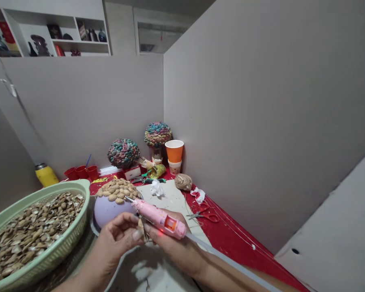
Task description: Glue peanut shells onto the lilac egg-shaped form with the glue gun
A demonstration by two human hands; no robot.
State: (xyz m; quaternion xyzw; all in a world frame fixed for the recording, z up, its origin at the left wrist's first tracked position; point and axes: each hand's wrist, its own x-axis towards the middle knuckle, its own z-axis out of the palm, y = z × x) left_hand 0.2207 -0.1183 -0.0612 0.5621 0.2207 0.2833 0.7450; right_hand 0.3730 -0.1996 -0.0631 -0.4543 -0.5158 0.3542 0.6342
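My right hand is closed around a pink hot glue gun, its metal tip pointing left and a glue stick trailing from its back. Between the fingers of my left hand is a piece of peanut shell, partly hidden, and the right fingertips are close against it. Just beyond my hands a purple ball rests in a bowl, its top covered with peanut shells. The gun's tip appears in front of those shells; whether it touches them I cannot tell.
A green basket full of peanut shells stands at left. Red-handled scissors, a twine ball, crumpled tissue and pliers lie on the table. Behind stand two colourful shell-covered balls, paper cups and red cups.
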